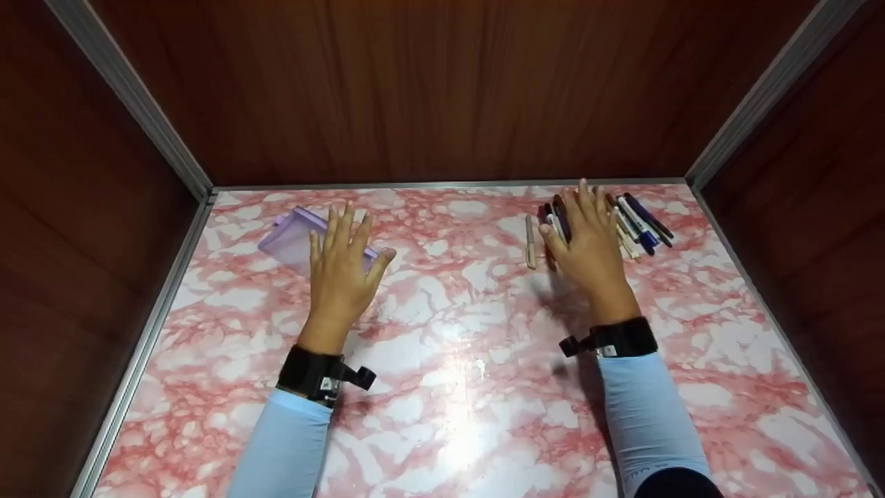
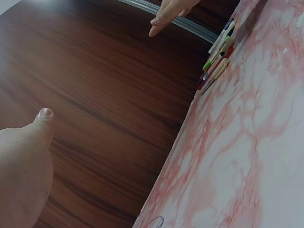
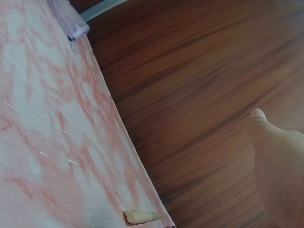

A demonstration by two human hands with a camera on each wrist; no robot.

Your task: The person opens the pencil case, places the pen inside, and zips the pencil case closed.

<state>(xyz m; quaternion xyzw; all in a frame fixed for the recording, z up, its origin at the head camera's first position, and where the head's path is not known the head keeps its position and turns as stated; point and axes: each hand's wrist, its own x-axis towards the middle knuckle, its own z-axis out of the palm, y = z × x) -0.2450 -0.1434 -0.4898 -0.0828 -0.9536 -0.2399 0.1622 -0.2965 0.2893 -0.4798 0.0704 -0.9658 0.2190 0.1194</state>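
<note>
In the head view my left hand (image 1: 340, 270) is held with straight, slightly spread fingers over a translucent purple zip pouch (image 1: 287, 242), hiding part of it. My right hand (image 1: 589, 245), fingers also straight, hovers over a bunch of pens and markers (image 1: 639, 221) at the back right and covers several of them. One beige pen (image 1: 530, 242) lies apart, just left of that bunch. Neither hand holds anything. The left wrist view shows the pens (image 2: 218, 57) lying side by side below the right hand (image 2: 171, 12). The pouch (image 3: 73, 23) appears at the top of the right wrist view.
The table (image 1: 442, 332) has a red and white marbled top. Dark wooden panels (image 1: 442, 90) with grey metal edging enclose it at the back and both sides. A black camera band (image 1: 314, 373) sits on the left wrist, another (image 1: 622, 339) on the right.
</note>
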